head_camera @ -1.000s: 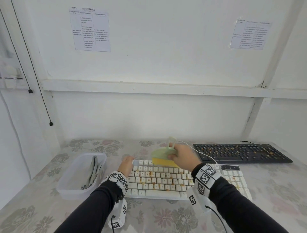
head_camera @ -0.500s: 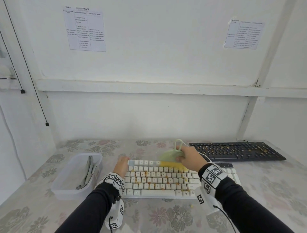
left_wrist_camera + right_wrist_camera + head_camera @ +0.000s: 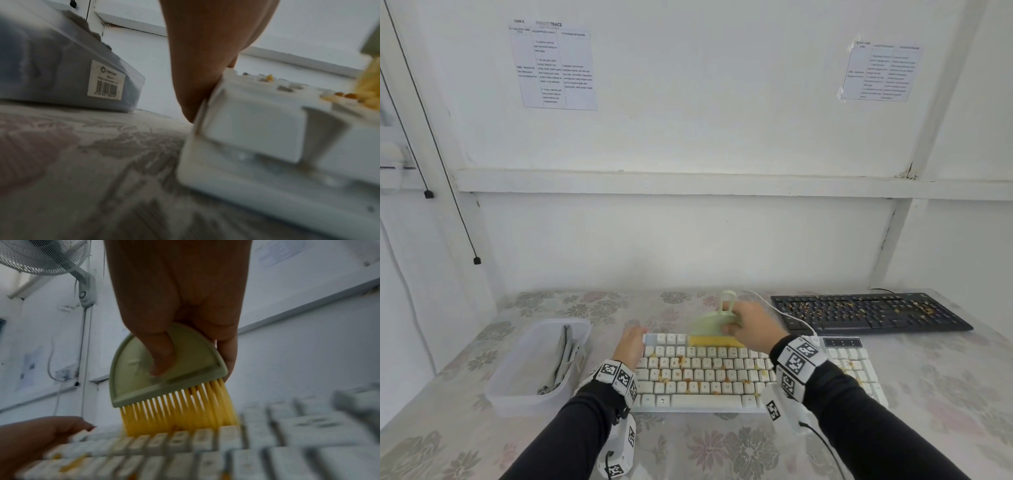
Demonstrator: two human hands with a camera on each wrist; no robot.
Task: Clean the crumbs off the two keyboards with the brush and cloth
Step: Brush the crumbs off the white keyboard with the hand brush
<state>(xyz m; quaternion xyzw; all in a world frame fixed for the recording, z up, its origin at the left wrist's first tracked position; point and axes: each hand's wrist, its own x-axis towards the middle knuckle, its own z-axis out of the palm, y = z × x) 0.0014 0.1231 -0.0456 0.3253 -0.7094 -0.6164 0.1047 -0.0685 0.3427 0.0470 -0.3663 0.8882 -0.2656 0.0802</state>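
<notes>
A white keyboard [image 3: 709, 371] strewn with orange crumbs lies in front of me on the table. My right hand [image 3: 748, 325] pinches a pale green brush [image 3: 710, 325] with yellow bristles [image 3: 179, 412], which stand on the keyboard's top key row [image 3: 185, 441]. My left hand [image 3: 631, 344] rests flat against the keyboard's far left corner [image 3: 218, 91], fingers straight. A black keyboard [image 3: 866, 313], also covered in crumbs, lies at the back right. A grey cloth [image 3: 563, 359] sits folded in a clear plastic tub [image 3: 517, 394] at the left.
The white keyboard's cable [image 3: 787, 315] runs behind my right hand toward the black keyboard. A flowered tablecloth [image 3: 722, 445] covers the table. The white wall [image 3: 688, 240] stands close behind, and a fan [image 3: 41, 256] hangs high on the left wall.
The brush has swept rightward along the top key row from one second ago and now sits slightly left again. The left hand has stayed at the keyboard's left corner.
</notes>
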